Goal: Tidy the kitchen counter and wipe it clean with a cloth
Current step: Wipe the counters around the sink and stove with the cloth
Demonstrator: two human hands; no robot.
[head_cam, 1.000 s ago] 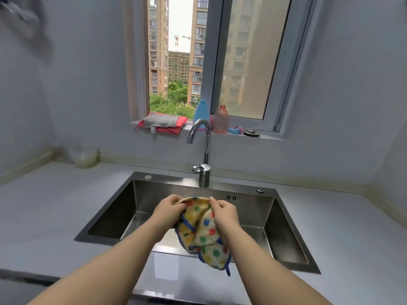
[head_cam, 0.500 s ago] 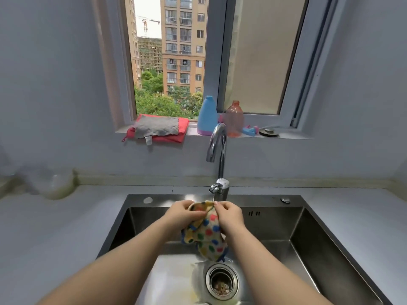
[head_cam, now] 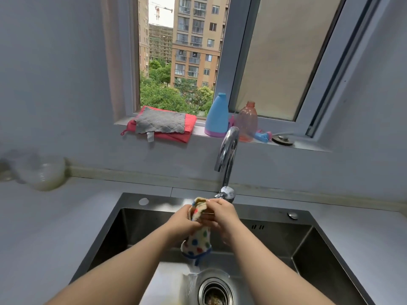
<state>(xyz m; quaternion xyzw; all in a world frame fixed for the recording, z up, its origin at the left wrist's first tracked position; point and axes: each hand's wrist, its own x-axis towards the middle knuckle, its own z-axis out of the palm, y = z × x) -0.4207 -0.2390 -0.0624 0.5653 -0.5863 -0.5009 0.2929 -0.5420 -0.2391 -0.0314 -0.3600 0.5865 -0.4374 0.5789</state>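
My left grip and right grip both clench the spotted cloth, wringing it over the sink; water trickles below them. I judge the counter either side isn't wiped yet.

Head camera looks down, seemingly close, over the sink.

1 dotted cloth, 2 sill cloths, 2 bottles, maybe 1 bowl.
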